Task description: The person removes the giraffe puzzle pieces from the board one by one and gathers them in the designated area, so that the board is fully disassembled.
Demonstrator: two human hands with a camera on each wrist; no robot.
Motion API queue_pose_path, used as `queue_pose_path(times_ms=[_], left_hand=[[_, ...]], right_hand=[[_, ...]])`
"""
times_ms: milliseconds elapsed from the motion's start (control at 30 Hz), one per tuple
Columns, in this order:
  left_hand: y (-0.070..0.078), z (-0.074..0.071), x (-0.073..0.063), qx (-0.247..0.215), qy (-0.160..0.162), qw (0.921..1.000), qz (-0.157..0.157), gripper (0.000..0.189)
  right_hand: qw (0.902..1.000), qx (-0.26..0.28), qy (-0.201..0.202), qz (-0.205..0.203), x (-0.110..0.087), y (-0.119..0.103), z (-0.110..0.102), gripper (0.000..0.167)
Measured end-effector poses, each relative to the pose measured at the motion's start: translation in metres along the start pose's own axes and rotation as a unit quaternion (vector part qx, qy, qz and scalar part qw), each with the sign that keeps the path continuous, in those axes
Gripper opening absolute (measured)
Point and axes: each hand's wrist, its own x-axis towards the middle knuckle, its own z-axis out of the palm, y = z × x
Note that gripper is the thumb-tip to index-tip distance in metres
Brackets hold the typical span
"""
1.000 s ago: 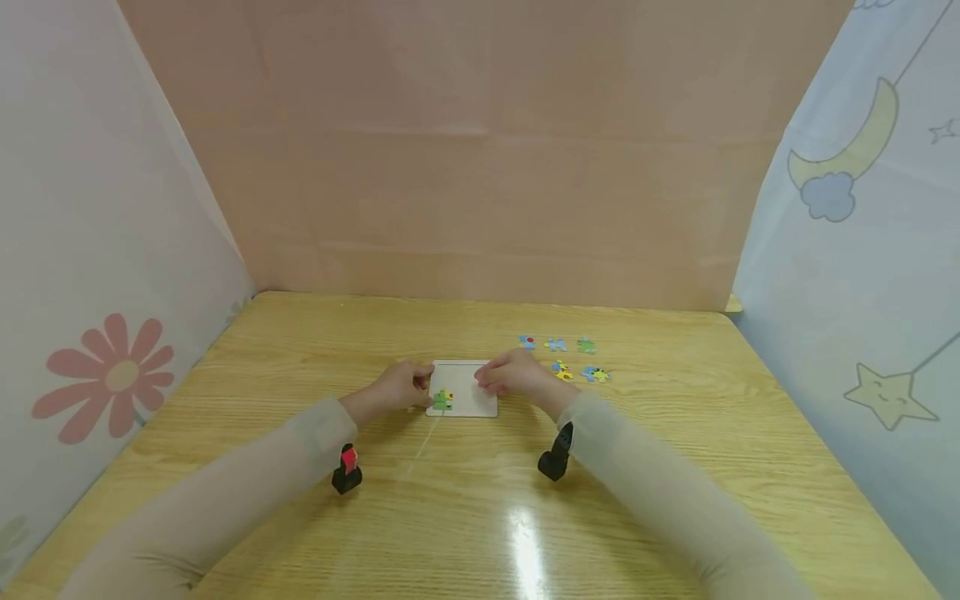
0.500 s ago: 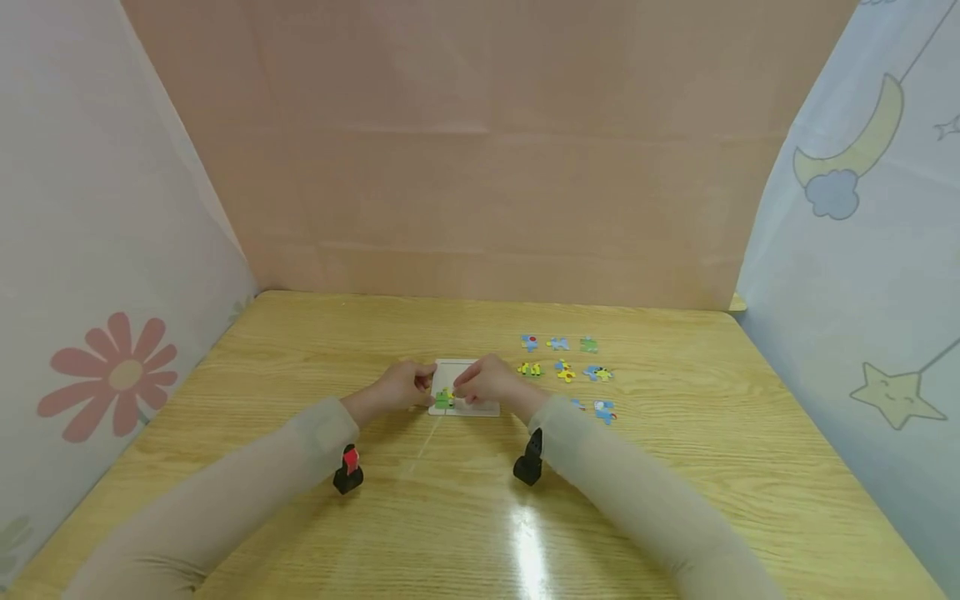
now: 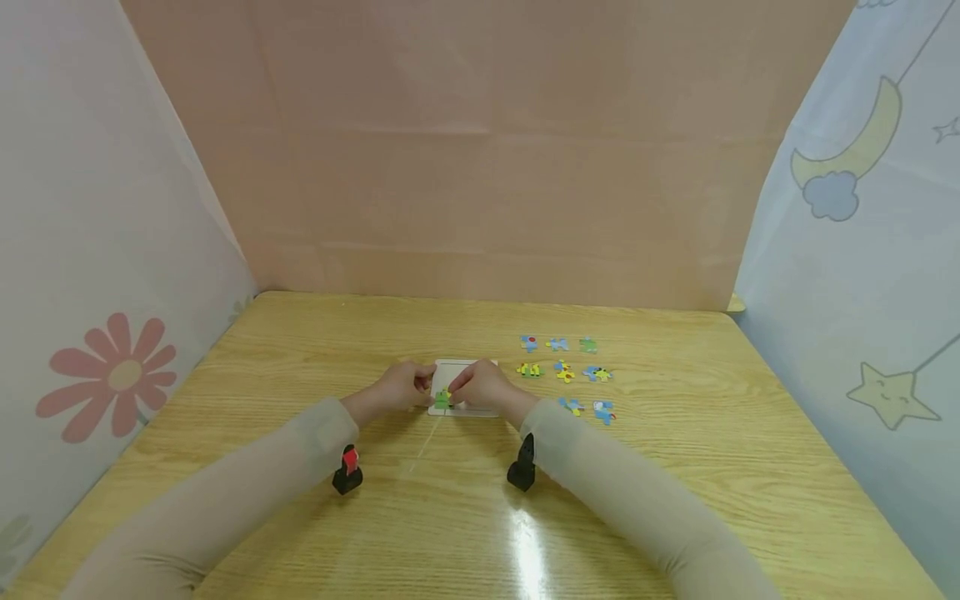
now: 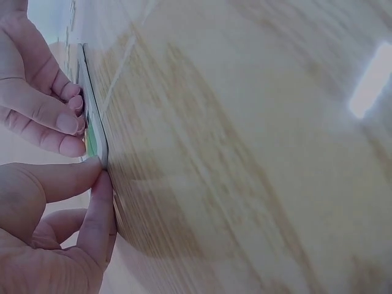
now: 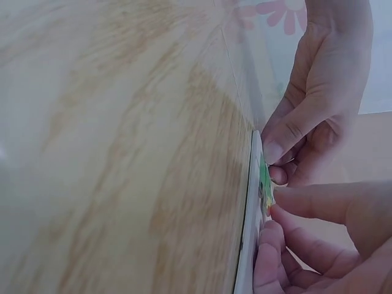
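A white puzzle board (image 3: 467, 412) with a raised rim lies flat on the table. My left hand (image 3: 401, 386) pinches its left edge near the lower corner, thumb on top and a finger below, as the left wrist view shows. A green puzzle piece (image 3: 442, 400) with yellow and red spots sits in that lower left corner. My right hand (image 3: 483, 386) reaches over the board, its thumb and forefinger (image 5: 300, 236) pinching the piece's right side. The right hand covers much of the board in the head view.
Several loose puzzle pieces, including a yellow one (image 3: 565, 371) and a blue one (image 3: 603, 411), lie in rows on the wooden table (image 3: 420, 517) right of the board. A brown backdrop (image 3: 480, 167) rises behind, with patterned cloth (image 3: 832, 275) at both sides.
My right hand has moved left across the board from its right side to the green piece, uncovering more loose pieces on the table. The left hand stays on the board's edge.
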Motion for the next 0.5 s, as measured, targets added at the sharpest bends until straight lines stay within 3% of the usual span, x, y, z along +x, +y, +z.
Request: queue_pose_path(times_ms=[500], left_hand=[[0.0005,0.0002,0.0009,-0.004,-0.005,0.9998,-0.016,0.066]], right_hand=[[0.9990,0.034,0.021,0.020,-0.0014,-0.0026,0.0012,0.006]])
